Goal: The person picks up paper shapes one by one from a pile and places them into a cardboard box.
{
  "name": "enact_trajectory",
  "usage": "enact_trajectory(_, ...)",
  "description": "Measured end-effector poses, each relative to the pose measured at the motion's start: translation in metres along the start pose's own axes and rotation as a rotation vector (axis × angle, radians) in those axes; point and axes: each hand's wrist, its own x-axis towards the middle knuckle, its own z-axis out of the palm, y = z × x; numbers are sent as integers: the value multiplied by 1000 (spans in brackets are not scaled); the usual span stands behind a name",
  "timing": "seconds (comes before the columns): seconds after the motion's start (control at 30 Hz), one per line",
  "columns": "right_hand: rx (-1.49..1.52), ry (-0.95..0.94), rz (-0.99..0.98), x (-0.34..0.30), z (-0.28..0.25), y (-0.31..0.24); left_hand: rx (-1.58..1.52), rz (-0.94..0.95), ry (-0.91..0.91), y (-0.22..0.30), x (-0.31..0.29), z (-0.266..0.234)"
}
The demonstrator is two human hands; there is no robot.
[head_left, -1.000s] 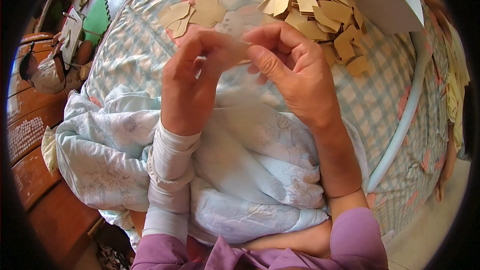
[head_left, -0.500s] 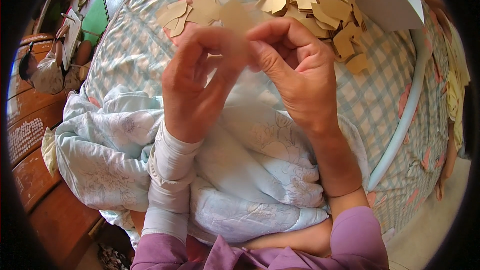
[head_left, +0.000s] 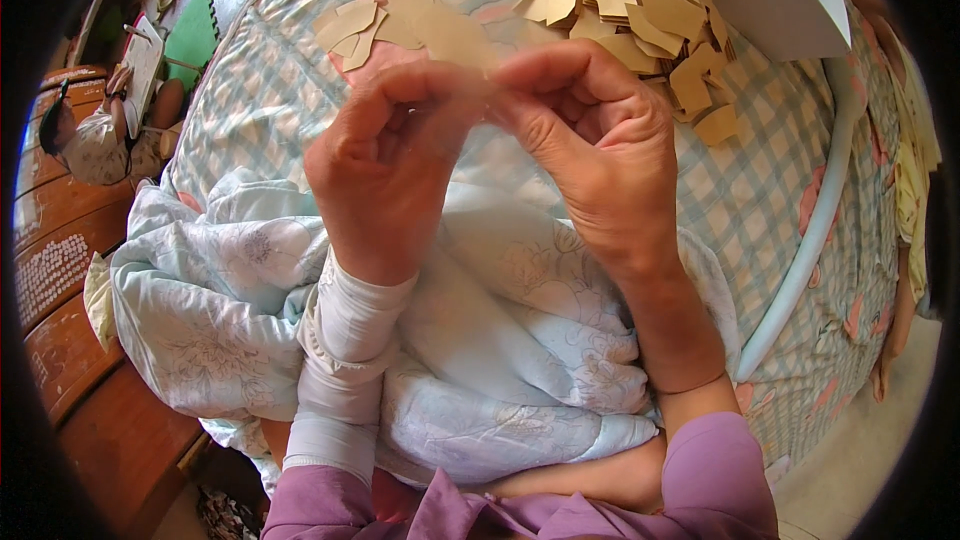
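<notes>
Both hands meet above the checked bed cover. My left hand (head_left: pixel 385 165), its wrist in a white sleeve, is closed in a pinch. A tan card piece (head_left: pixel 455 35), smeared by motion, sticks up from its fingertips. My right hand (head_left: pixel 605 145) is also pinched, its thumb and forefinger touching the lower edge of that card. The fingertips where they meet are blurred. Beyond the left hand lies a small group of flat tan card pieces (head_left: pixel 355 28). A larger heap of tan card pieces (head_left: pixel 665 25), partly in stacks, lies beyond the right hand.
A white box (head_left: pixel 765 0) stands behind the heap. A pale blue tube (head_left: pixel 800 270) curves along the right. Bunched light-blue floral cloth (head_left: pixel 230 290) covers my lap. At the far left another person (head_left: pixel 100 145) sits near a green mat (head_left: pixel 190 40) and wooden boards (head_left: pixel 110 360).
My left hand has shifted slightly left and down, tilting the card piece leftward. My right hand has stayed nearly in place, still pinched. The heaps look the same.
</notes>
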Motion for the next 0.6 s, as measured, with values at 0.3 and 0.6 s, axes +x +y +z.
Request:
enact_trajectory(0.3, -416, 20, -257, -6, 2, 0, -27, 140, -5, -5, -2, 3)
enact_trajectory(0.6, -266, 114, -72, -6, 8, 1, -8, 39, -45, 1, -4, -2)
